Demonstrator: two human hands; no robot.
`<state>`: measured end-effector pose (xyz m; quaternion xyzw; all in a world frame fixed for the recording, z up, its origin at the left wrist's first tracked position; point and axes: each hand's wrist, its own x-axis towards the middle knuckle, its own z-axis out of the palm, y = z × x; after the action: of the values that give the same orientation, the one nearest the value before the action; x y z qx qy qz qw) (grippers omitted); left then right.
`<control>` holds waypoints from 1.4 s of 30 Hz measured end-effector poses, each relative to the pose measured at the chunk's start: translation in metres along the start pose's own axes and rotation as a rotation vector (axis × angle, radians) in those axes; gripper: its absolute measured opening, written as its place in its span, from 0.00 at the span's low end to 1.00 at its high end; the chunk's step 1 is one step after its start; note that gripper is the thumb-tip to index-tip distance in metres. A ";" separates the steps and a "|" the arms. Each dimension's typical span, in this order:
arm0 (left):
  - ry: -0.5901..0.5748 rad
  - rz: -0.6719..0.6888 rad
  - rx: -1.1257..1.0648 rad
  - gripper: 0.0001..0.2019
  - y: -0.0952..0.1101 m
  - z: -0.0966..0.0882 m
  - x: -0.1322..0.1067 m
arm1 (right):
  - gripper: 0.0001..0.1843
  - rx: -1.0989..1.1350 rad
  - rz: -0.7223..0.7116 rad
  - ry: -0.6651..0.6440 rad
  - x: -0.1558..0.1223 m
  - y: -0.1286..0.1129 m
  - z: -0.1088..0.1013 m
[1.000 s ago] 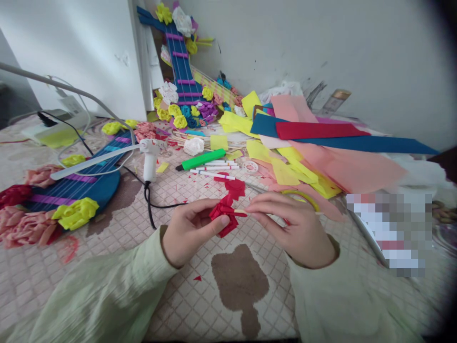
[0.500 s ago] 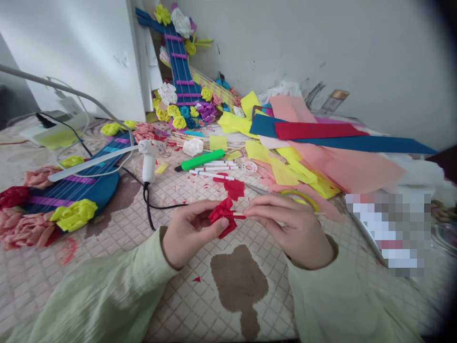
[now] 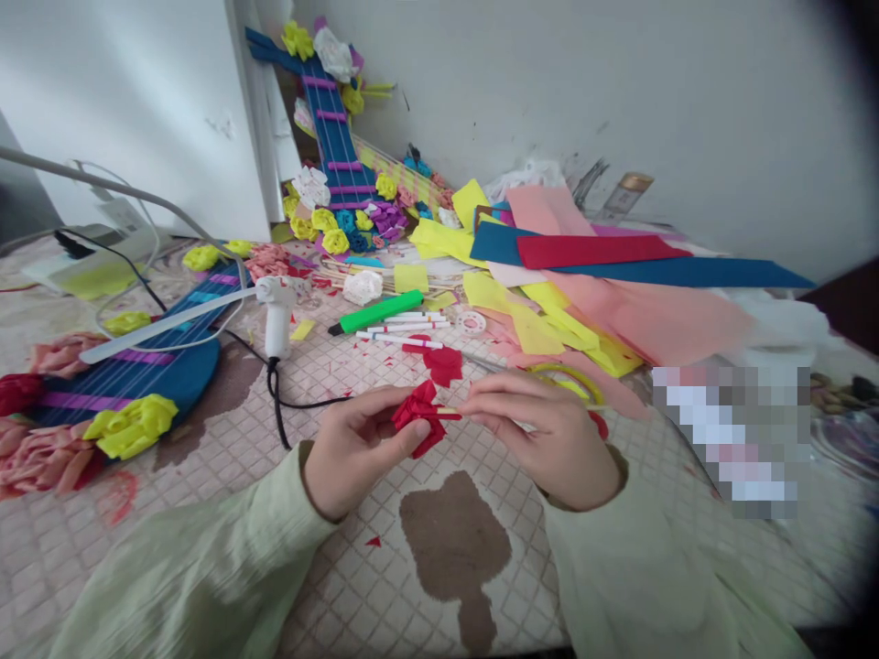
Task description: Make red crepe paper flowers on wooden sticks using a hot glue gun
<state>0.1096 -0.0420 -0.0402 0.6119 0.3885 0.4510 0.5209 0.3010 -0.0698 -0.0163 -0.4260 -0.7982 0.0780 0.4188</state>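
Note:
A red crepe-paper flower (image 3: 417, 403) is pinched between the thumb and fingers of my left hand (image 3: 357, 448). A thin pale wooden stick (image 3: 450, 411) runs sideways out of the flower, with a narrow red paper strip beside it. My right hand (image 3: 542, 439) has its fingertips closed around this stick, and the far end pokes out past the knuckles. Behind the flower lie red paper scraps (image 3: 443, 364) on the table. Yellow-handled scissors (image 3: 577, 377) rest partly hidden behind my right hand.
A white hot glue gun (image 3: 276, 320) with a black cord stands left. Nearby are a green marker (image 3: 381, 311), several white pens (image 3: 405, 339) and a tape roll (image 3: 471, 322). Crepe-paper strips (image 3: 638, 316) pile at right. Flower-trimmed blue paper guitars (image 3: 199, 366) lie left and lean behind.
The whole view has shifted slightly, so things appear a little further left. Both hands keep nearly the same hold on the flower and stick.

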 end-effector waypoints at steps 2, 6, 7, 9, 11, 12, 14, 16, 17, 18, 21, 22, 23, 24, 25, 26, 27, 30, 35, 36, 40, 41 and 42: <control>0.000 0.003 0.011 0.11 -0.001 0.000 0.000 | 0.10 -0.001 -0.003 -0.003 0.000 0.000 0.002; 0.000 0.005 0.027 0.11 -0.001 0.001 0.001 | 0.12 -0.008 -0.004 -0.015 -0.001 0.001 0.004; -0.002 0.004 0.025 0.11 -0.001 0.001 0.001 | 0.13 -0.005 -0.010 -0.017 -0.001 0.001 0.004; 0.001 -0.001 0.019 0.11 -0.001 0.001 0.002 | 0.15 0.000 -0.023 -0.013 -0.002 0.002 0.004; 0.006 -0.004 0.016 0.11 -0.001 0.001 0.002 | 0.16 -0.003 -0.030 -0.014 -0.002 0.002 0.003; 0.007 -0.006 0.018 0.11 -0.001 0.001 0.002 | 0.16 -0.006 -0.029 -0.015 -0.002 0.002 0.003; 0.006 -0.002 0.026 0.10 -0.002 0.001 0.001 | 0.16 -0.009 -0.025 -0.021 -0.003 0.002 0.003; 0.010 0.005 0.030 0.10 -0.001 0.001 0.001 | 0.15 -0.011 -0.024 -0.019 -0.003 0.002 0.004; 0.013 0.005 0.030 0.10 -0.001 0.001 0.001 | 0.14 -0.012 -0.024 -0.017 -0.003 0.002 0.004; 0.014 0.004 0.027 0.10 -0.001 0.001 0.001 | 0.13 -0.013 -0.025 -0.014 -0.003 0.002 0.004; 0.004 0.010 0.023 0.10 -0.002 0.001 0.001 | 0.12 -0.014 -0.025 -0.010 -0.002 0.001 0.004; -0.001 0.019 0.026 0.09 -0.002 0.001 0.000 | 0.12 -0.014 -0.024 -0.011 -0.002 0.001 0.004; -0.005 0.029 0.030 0.09 -0.003 0.001 0.000 | 0.12 -0.012 -0.024 -0.012 -0.002 0.001 0.004; -0.009 0.038 0.034 0.09 -0.003 0.000 0.000 | 0.12 -0.010 -0.025 -0.013 -0.002 0.001 0.004; -0.014 0.043 0.037 0.09 -0.003 0.000 0.000 | 0.12 -0.010 -0.024 -0.014 -0.002 0.001 0.004; -0.020 0.048 0.037 0.09 -0.003 0.000 0.000 | 0.12 -0.011 -0.022 -0.016 -0.002 0.001 0.004; -0.025 0.051 0.036 0.09 -0.003 0.000 0.000 | 0.12 -0.013 -0.020 -0.019 -0.003 0.001 0.004; -0.026 0.047 0.025 0.10 -0.002 0.000 0.000 | 0.11 -0.016 -0.014 -0.025 -0.003 0.001 0.003; -0.013 0.004 -0.013 0.10 0.000 0.001 0.000 | 0.12 -0.011 -0.008 -0.017 -0.002 0.000 0.003; -0.013 -0.003 -0.027 0.10 0.001 0.001 0.000 | 0.12 -0.009 -0.005 -0.015 -0.002 0.000 0.003; 0.012 -0.016 -0.066 0.05 0.001 0.000 0.002 | 0.14 -0.003 -0.008 -0.034 -0.002 0.001 0.005; 0.020 -0.023 -0.062 0.04 0.000 0.000 0.002 | 0.15 -0.003 -0.013 -0.046 -0.002 0.001 0.006; 0.025 -0.032 -0.057 0.03 0.000 0.000 0.003 | 0.16 -0.003 -0.018 -0.056 -0.003 0.001 0.007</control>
<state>0.1100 -0.0394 -0.0401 0.5850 0.3915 0.4610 0.5404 0.2977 -0.0693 -0.0227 -0.4169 -0.8136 0.0847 0.3964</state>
